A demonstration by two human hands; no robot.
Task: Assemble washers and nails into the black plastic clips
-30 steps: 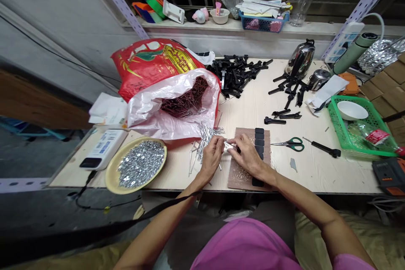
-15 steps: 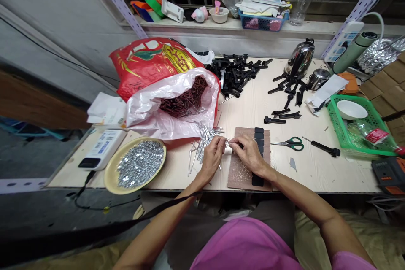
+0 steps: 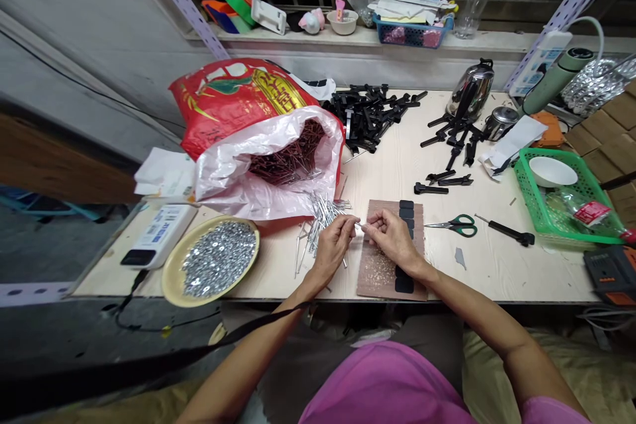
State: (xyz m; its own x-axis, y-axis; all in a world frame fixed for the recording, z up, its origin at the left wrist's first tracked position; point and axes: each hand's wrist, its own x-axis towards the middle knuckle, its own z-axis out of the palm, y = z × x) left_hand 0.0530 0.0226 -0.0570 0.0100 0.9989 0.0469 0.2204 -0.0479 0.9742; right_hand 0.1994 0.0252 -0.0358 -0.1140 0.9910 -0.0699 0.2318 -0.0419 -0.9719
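My left hand (image 3: 335,242) is closed in a pinch beside a heap of long silvery pins (image 3: 322,215), which look like nails or screws. At its fingertips shows the end of a small thin silvery piece (image 3: 358,224), too small to make out fully. My right hand (image 3: 392,237) faces it, thumb and forefinger pinched close to that same piece; what they hold is mostly hidden. Under the right hand lies a brown board (image 3: 375,271) with black pads (image 3: 404,284) in a column along its right side and pale crumbs on it.
A yellow bowl of small silvery washers (image 3: 255,258) and a red bag (image 3: 223,96) of rusty-coloured pins stand left. Black plastic parts (image 3: 370,112) are piled behind. Scissors (image 3: 460,226), a black-handled tool (image 3: 511,232) and a green basket (image 3: 527,212) lie right.
My right hand has shifted slightly and its fingers have turned; a dark bit seen under them before no longer shows. My left hand stays nearly in place.
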